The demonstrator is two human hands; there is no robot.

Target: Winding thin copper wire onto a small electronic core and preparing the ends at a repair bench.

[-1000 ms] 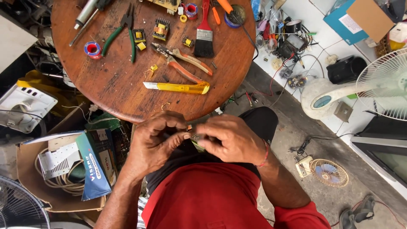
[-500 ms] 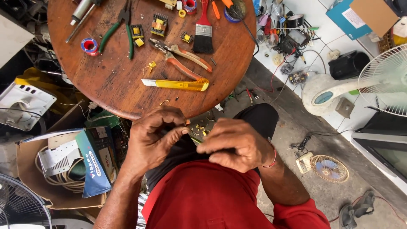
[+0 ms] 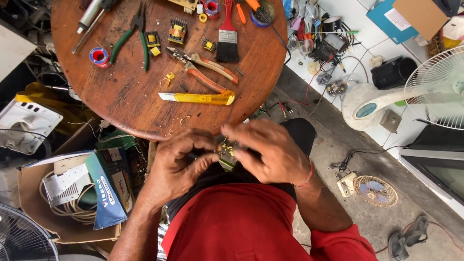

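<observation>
Below table edge, both hands (image 3: 227,157) pinch small component (image 3: 225,149)

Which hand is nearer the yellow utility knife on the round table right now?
Right. The right hand sits just below the knife's butt end; the left hand is lower and further back, beyond the table edge. Both pinch a small yellow component.

Yellow knife (image 3: 198,98) on brown table (image 3: 121,101); green-handled pliers (image 3: 129,41), black-bristled red brush (image 3: 227,34), red shirt (image 3: 241,227).
</observation>
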